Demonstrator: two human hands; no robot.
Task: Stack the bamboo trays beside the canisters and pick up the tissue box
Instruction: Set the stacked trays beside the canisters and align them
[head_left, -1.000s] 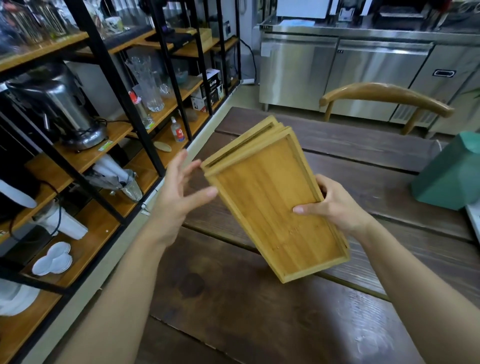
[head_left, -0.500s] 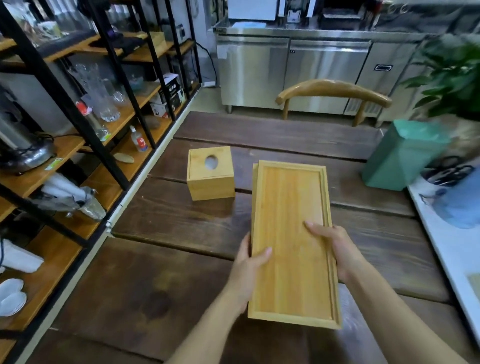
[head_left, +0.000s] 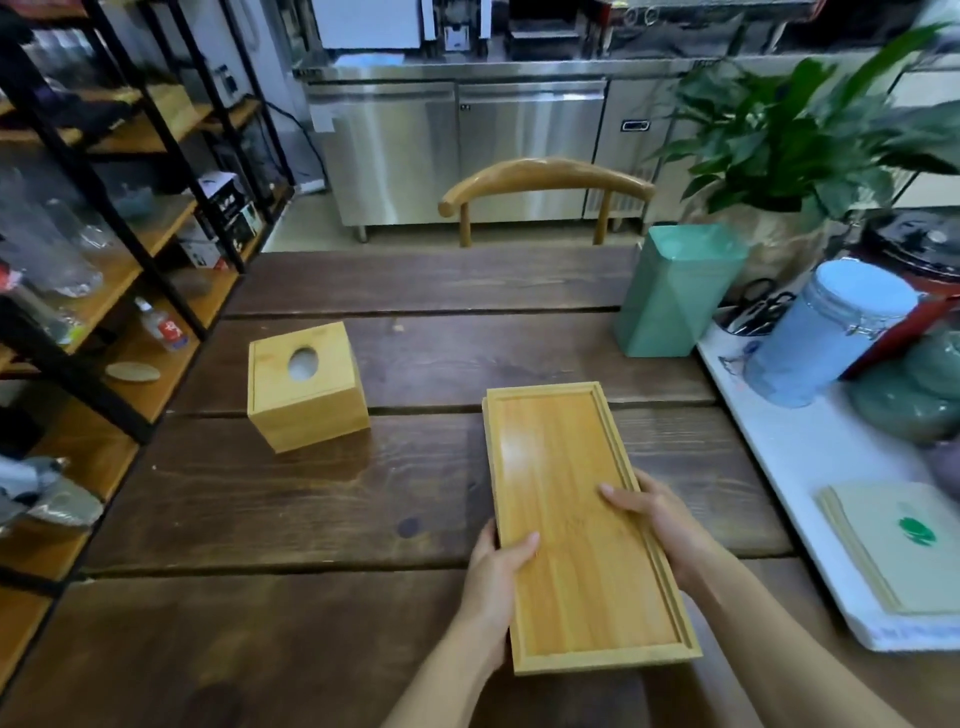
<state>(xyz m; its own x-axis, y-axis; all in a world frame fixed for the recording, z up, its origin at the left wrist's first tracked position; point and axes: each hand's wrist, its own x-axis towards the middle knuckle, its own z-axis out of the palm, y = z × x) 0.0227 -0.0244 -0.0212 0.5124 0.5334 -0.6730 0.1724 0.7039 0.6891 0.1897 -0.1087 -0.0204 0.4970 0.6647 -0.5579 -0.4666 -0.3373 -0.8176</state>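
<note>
A stack of bamboo trays (head_left: 561, 467) lies lengthwise in front of me over the dark wooden table (head_left: 260, 519). My left hand (head_left: 496, 577) grips its left edge with the thumb on the top tray. My right hand (head_left: 660, 519) holds the right edge, thumb inside the tray. I cannot tell whether the stack rests on the table. The bamboo tissue box (head_left: 304, 384), a cube with a round hole on top, stands to the left, apart from both hands. A pale blue canister (head_left: 826, 332) with a clasp lid and green jars (head_left: 914, 395) stand at the right.
A mint green faceted container (head_left: 675, 291) stands beyond the trays. A white tray (head_left: 800, 467) at the right carries the canisters and a pale booklet (head_left: 898, 540). A potted plant (head_left: 810, 130), a wooden chair (head_left: 545, 179) and black-framed shelves (head_left: 104, 249) at the left surround the table.
The stack came from a tilted, raised hold down to level in front of me, with both hands now on its sides. The view swung right, bringing the tissue box and canisters into sight.
</note>
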